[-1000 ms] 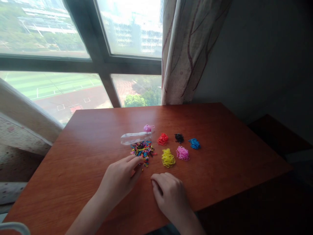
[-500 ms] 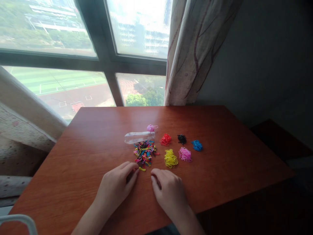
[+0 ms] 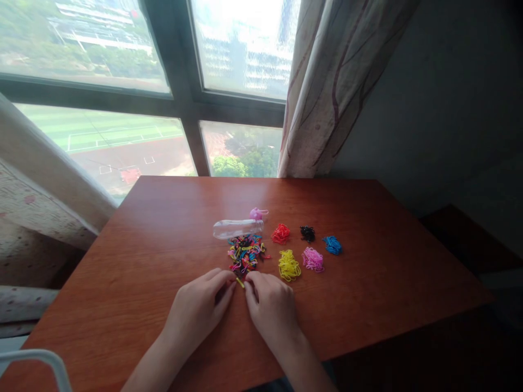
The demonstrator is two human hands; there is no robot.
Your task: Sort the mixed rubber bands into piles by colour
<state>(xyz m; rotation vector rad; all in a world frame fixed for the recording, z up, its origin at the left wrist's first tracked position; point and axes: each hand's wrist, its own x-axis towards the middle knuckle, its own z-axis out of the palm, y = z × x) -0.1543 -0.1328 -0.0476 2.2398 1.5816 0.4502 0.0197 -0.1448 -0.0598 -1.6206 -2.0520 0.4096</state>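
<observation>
A mixed heap of small coloured rubber bands (image 3: 246, 251) lies in front of my hands. One yellow rubber band (image 3: 240, 283) is at the near edge of the heap, between my fingertips. My right hand (image 3: 272, 305) is closed, with thumb and forefinger pinching at the end of that yellow band. Just left of it, my left hand (image 3: 200, 305) has its fingers curled and the tips pressed together by the heap's near edge. Whatever those left fingertips hold is too small to make out.
Sorted piles lie to the right: red bands (image 3: 280, 233), black bands (image 3: 308, 233), blue bands (image 3: 332, 245), pink bands (image 3: 312, 259) and yellow bands (image 3: 289, 265). Behind the heap are a clear plastic bottle (image 3: 237, 229) and a pink cap (image 3: 256, 213). A window stands beyond the wooden table (image 3: 388, 272).
My right hand has moved left, up to the single yellow band, which now sits tilted at its fingertips. My left hand stays beside the heap. The view has shifted slightly.
</observation>
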